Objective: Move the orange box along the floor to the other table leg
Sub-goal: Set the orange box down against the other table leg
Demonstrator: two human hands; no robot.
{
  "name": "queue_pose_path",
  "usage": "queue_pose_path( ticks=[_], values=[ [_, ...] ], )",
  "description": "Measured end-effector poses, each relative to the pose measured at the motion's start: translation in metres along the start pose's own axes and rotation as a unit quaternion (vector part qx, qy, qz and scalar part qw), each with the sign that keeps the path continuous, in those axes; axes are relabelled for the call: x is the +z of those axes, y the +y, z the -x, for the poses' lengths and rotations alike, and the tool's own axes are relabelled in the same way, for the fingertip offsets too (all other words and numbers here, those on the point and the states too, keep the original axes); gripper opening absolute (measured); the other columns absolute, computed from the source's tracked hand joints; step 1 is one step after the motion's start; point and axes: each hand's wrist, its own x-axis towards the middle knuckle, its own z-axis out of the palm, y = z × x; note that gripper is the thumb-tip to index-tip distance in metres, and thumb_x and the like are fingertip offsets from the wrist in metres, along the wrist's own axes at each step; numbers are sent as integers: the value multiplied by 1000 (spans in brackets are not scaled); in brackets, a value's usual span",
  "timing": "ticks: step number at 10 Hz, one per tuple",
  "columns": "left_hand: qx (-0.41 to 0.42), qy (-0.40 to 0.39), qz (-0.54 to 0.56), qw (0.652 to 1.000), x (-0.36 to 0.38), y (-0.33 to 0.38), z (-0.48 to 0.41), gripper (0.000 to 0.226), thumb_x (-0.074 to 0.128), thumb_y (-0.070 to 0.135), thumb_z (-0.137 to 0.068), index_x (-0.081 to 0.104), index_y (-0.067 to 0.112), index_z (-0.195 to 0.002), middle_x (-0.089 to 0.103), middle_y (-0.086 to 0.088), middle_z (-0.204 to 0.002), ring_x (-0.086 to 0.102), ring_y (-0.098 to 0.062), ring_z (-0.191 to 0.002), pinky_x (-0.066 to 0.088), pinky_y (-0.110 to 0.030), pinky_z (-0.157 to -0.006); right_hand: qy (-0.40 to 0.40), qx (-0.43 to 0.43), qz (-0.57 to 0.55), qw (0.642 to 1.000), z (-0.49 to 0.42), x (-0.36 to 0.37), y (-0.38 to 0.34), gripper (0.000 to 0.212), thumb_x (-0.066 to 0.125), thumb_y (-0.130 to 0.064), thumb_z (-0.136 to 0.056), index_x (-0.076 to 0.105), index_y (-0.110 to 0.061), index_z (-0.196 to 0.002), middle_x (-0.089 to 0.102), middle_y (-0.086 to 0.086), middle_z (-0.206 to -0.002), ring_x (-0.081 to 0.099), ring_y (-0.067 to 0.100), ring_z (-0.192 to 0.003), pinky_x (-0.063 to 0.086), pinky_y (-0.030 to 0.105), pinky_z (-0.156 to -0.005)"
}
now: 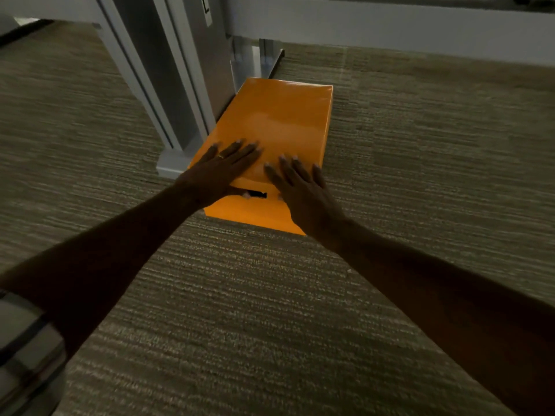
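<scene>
An orange box (279,121) with a lid lies on the carpet, its left side against the foot of a grey table leg (180,94). A dark handle slot shows on its near end. My left hand (219,172) lies flat on the lid's near left corner, fingers spread, thumb down at the slot. My right hand (303,187) rests flat on the lid's near right corner, fingers spread, wrapping over the near edge. Both hands press on the box rather than closing around it.
Grey-green ribbed carpet (240,295) covers the floor all around. A grey table rail (390,25) runs across the top right. A second metal support (258,58) stands just behind the box. A striped sleeve or cloth (27,355) shows at bottom left.
</scene>
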Motion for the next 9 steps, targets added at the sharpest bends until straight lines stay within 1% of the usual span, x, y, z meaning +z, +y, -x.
queue_pose_path(
  ticks=[1,2,3,4,5,6,7,8,9],
  values=[
    [-6,-4,-6,1000,7,3,-4,106,56,65,-84,-8,28,-159,-7,3,-170,-5,-26,-157,8,-59,-123,-9,0,-2,1000,0,4,4,64,37,-19,-108,8,-25,-165,10,11,-173,10,36,-160,16,61,-125],
    [-5,-14,-20,1000,20,2,-6,109,44,77,-78,-9,26,-159,-10,1,-170,-5,-30,-157,12,-63,-123,-25,4,-3,1000,2,18,5,66,38,-19,-108,5,-26,-165,6,10,-174,6,36,-160,13,61,-126],
    [-6,-5,-14,1000,23,-1,-5,112,32,87,-73,-10,27,-159,-10,0,-170,-5,-30,-157,10,-62,-122,-14,2,-10,1000,1,25,4,66,39,-19,-107,7,-26,-164,6,9,-174,5,35,-160,10,61,-126],
    [-21,8,7,1000,24,1,-8,108,21,92,-74,-8,31,-159,-9,-4,-170,-3,-32,-157,8,-60,-124,-9,3,-12,1000,1,27,4,66,39,-22,-106,8,-26,-164,6,9,-174,4,36,-160,9,61,-126],
    [-38,10,9,999,24,4,-7,102,7,90,-77,-8,32,-159,-8,-6,-170,-3,-33,-157,10,-59,-125,-16,9,-8,1000,1,27,1,69,42,-26,-106,6,-25,-164,5,10,-174,3,37,-160,8,62,-126],
    [-43,-19,16,999,19,5,-7,99,1,86,-78,-12,30,-158,-11,-6,-170,-5,-31,-157,9,-57,-126,-52,2,-32,998,0,19,2,75,45,-37,-105,1,-23,-164,-1,11,-174,-3,37,-160,4,61,-127],
    [-76,-27,27,996,12,9,-6,101,8,85,-81,-13,23,-158,-13,-5,-170,-7,-28,-157,5,-53,-127,-58,-10,-33,998,1,13,7,77,43,-44,-104,1,-22,-164,-2,11,-174,-3,37,-160,4,60,-128],
    [-100,12,42,994,2,25,7,104,14,81,-84,-6,12,-159,-3,-9,-170,-1,-27,-157,5,-49,-127,-22,20,-36,999,16,-1,14,75,39,-49,-104,5,-20,-165,1,11,-174,0,36,-160,5,60,-128],
    [-87,21,48,995,-1,34,18,105,7,83,-83,-3,12,-159,-1,-8,-170,-1,-26,-157,6,-48,-127,-1,54,-36,998,33,-7,22,75,38,-50,-105,5,-19,-165,2,13,-174,1,38,-160,4,60,-127]
  ],
)
